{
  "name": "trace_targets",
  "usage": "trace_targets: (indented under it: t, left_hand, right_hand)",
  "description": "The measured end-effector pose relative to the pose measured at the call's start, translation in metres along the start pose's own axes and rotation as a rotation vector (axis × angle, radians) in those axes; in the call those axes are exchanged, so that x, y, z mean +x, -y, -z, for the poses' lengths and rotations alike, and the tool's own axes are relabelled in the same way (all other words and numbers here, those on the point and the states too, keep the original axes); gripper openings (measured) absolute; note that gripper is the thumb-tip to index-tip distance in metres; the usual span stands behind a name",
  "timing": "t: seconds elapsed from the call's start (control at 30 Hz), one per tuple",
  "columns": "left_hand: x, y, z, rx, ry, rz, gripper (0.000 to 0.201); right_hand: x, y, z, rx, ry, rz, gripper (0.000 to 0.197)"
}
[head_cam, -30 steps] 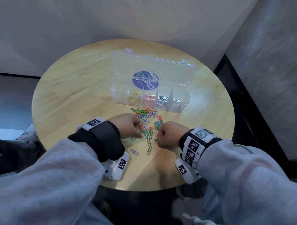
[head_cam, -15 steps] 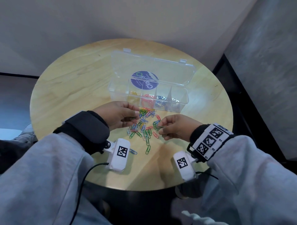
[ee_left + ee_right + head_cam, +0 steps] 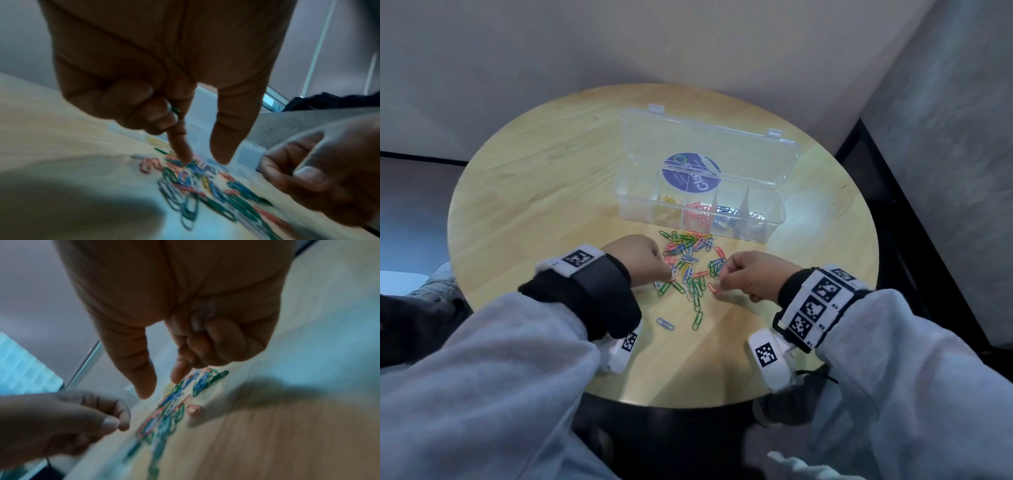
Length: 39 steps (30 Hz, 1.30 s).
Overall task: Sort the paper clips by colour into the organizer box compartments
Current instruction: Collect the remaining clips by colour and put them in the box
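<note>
A pile of coloured paper clips [image 3: 688, 263] lies on the round wooden table [image 3: 544, 192], just in front of the clear organizer box [image 3: 774, 219]. The lid of the box stands open. Its compartments hold yellow [image 3: 667, 205], red [image 3: 697, 214], blue [image 3: 724, 219] and pale clips. My left hand [image 3: 669, 275] is at the pile's left edge. Its index fingertip [image 3: 185, 160] touches the clips and its curled fingers hold a green clip [image 3: 175, 111]. My right hand [image 3: 719, 282] hovers at the pile's right edge with thumb and index apart [image 3: 161, 387]. Its curled fingers seem to hold a clip.
Two stray clips, a bluish one [image 3: 665, 323] and a green one [image 3: 698, 320], lie nearer me than the pile. The table's near rim [image 3: 671, 402] is just under my wrists. A grey wall rises behind the table and a dark gap lies to its right.
Both hands rose slightly toward the box half a second ago. They are now back down at the pile's near edges, fingertips among the clips.
</note>
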<state>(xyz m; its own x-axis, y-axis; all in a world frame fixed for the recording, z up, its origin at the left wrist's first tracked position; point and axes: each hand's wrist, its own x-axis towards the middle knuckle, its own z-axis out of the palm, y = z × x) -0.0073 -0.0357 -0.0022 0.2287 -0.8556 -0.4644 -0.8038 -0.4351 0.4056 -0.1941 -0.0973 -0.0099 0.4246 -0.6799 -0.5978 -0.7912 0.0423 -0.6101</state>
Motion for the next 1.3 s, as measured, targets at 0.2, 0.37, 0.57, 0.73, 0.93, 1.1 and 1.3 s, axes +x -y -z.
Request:
trace_targets:
  t: [0.2, 0.37, 0.57, 0.73, 0.93, 1.1, 1.3]
  left_hand:
    - [0.002, -0.015, -0.017, 0.258, -0.018, -0.002, 0.045]
    - [0.003, -0.020, -0.020, 0.349, -0.006, 0.004, 0.041]
    - [0.012, -0.020, -0.021, 0.378, 0.042, 0.009, 0.031]
    - [0.014, -0.012, -0.015, 0.400, 0.056, -0.002, 0.012]
    - [0.015, -0.012, -0.021, 0.401, 0.073, -0.013, 0.002]
    - [0.015, -0.010, -0.019, 0.360, 0.065, -0.082, 0.007]
    - [0.011, -0.009, -0.016, 0.297, 0.031, -0.249, 0.015]
  right_hand:
    - [0.002, 0.014, -0.020, -0.461, -0.151, 0.036, 0.048]
    - [0.008, 0.020, -0.029, -0.600, -0.155, 0.086, 0.046]
    - [0.013, 0.021, -0.029, -0.561, -0.178, 0.127, 0.024]
    - [0.014, 0.018, -0.027, -0.533, -0.198, 0.116, 0.023]
    - [0.014, 0.024, -0.029, -0.563, -0.156, 0.110, 0.010]
    - [0.015, 0.026, -0.025, -0.582, -0.127, 0.068, 0.011]
    - [0.017, 0.026, -0.025, -0.592, -0.117, 0.046, 0.020]
